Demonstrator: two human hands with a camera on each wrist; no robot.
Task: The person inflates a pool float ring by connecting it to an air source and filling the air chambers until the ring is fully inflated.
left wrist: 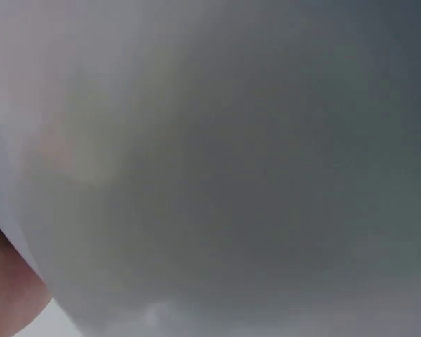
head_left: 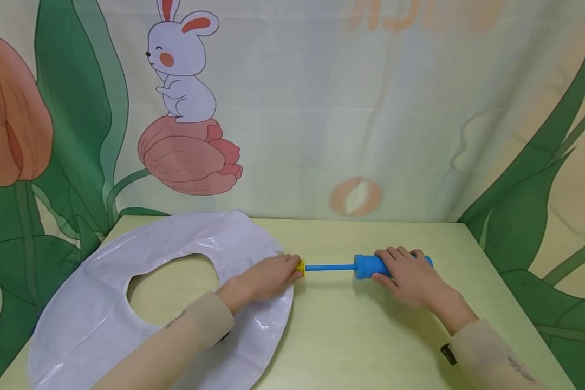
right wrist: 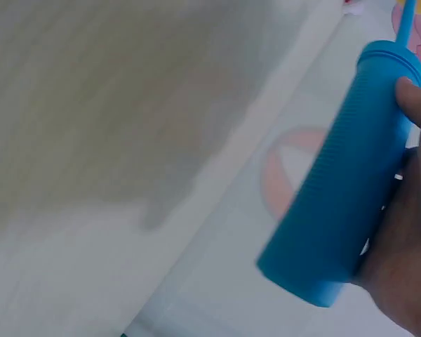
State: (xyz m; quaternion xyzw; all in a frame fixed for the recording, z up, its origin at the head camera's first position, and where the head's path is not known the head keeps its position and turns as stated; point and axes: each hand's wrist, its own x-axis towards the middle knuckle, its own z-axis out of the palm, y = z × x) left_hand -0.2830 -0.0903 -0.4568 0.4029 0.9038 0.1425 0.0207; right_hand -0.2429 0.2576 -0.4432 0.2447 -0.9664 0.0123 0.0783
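Though apart, forearms [head_left: 175,338] angled inward: left grip [head_left: 269,276] curled round yellow handle [head_left: 301,267], right grip [head_left: 411,279] round blue barrel [head_left: 369,266].

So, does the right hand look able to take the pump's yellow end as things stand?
Probably not: the right hand is occupied with the blue barrel, and the left hand grips the yellow end, covering part of it.

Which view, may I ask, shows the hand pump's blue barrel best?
The right wrist view: the blue barrel appears large, mostly uncovered. The head view shows it smaller, partly under the right hand; the left wrist view, none discernible.
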